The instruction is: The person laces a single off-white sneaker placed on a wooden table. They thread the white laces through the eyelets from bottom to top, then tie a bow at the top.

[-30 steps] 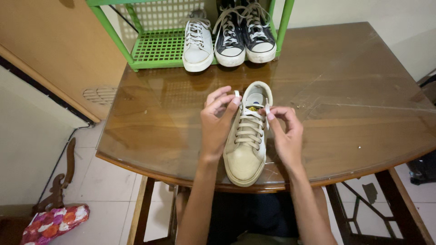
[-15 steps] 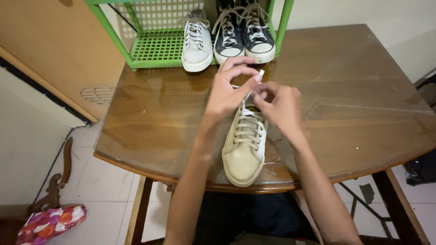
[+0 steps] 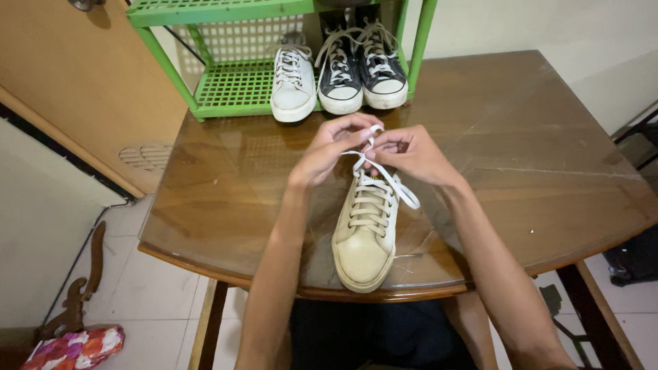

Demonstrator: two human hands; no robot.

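1. Near the front edge of the tabletop [image 3: 521, 205], about midway along it: one cream low-top sneaker [image 3: 364, 236]. Its long axis runs front to back, toe at the front edge, heel opening toward the far edge, leaning slightly right.
2. Above the sneaker's heel end: left hand [image 3: 327, 152] and right hand [image 3: 411, 154], fingertips drawn close together. Each pinches a strand of the white lace [image 3: 384, 177]; the strands cross just below the fingers. One free end trails down the shoe's right side.
3. Relation: the sneaker lies directly below and in front of both hands, which flank its axis evenly; neither is clearly nearer.
4. Far-left part of the tabletop: green metal mesh rack [image 3: 233, 85], standing against the wall.
5. On the rack's lower shelf: one white low-top sneaker [image 3: 291, 85], toe forward; just beside it on the right, a pair of dark high-top sneakers [image 3: 362, 72] with white toe caps, touching one another.
6. Labels: small yellow-and-dark tag on the cream sneaker's tongue, mostly hidden by the lace.
7. On the floor, lower left: bundle of floral cloth [image 3: 75, 346], red and pink, well apart from the tabletop.
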